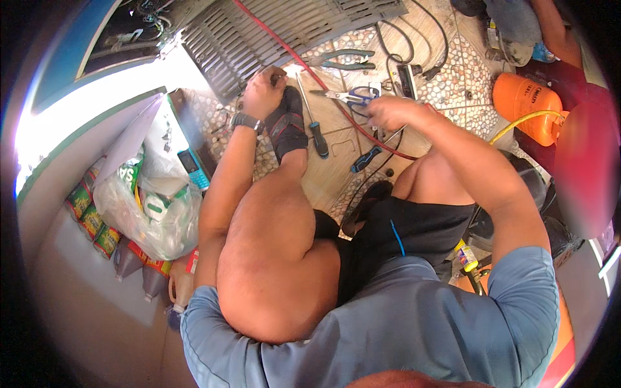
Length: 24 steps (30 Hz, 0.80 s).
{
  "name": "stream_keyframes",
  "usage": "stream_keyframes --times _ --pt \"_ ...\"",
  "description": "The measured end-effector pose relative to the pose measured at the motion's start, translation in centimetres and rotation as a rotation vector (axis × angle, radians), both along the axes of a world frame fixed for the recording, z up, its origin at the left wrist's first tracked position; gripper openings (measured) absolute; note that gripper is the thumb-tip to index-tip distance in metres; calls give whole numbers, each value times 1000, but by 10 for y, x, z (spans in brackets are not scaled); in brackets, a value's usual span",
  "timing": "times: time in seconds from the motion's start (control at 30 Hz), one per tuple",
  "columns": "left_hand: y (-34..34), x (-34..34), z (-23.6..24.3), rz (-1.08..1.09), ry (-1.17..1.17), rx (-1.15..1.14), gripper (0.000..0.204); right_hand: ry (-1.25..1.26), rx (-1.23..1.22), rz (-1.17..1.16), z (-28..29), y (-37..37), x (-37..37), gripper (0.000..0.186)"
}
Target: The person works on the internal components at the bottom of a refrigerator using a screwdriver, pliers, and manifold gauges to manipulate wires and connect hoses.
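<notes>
My left hand (262, 94) is clenched on a small part at the metal grille (259, 32) edge; can't tell what. Right hand (391, 113) is fisted above the scissors (352, 96). Best to brace the wrist and work slowly near the red cable (304, 64).

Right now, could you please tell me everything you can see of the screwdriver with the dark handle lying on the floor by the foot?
The screwdriver has a thin, bright metal shaft and a dark blue-black handle that looks like plastic or rubber. It lies flat on the patterned tiled floor, handle toward the person and tip pointing away toward the grey grille. It sits just right of the foot in the black sock, close to the red cable. Neither hand holds it; the left hand is nearest.
</notes>
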<state>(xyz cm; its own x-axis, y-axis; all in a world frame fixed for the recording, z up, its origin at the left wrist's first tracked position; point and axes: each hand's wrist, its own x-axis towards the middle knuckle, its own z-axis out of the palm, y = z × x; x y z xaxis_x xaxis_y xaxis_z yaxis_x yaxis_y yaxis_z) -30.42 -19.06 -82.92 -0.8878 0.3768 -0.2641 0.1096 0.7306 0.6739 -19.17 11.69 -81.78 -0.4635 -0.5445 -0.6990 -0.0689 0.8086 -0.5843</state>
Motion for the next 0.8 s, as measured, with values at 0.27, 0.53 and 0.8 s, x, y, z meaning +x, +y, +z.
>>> stream_keyframes --times 0.27,0.53,0.8 --pt "-4 7 -2 30 11 13 26 -116 262 -59 17 -132 45 34" --pt "4 1 -9 44 32 133 26 575 424 -197 -5 -65 14 49" --pt "2 -28 18 261 -48 285 22 346 209 -418 14 -61 -34 50"
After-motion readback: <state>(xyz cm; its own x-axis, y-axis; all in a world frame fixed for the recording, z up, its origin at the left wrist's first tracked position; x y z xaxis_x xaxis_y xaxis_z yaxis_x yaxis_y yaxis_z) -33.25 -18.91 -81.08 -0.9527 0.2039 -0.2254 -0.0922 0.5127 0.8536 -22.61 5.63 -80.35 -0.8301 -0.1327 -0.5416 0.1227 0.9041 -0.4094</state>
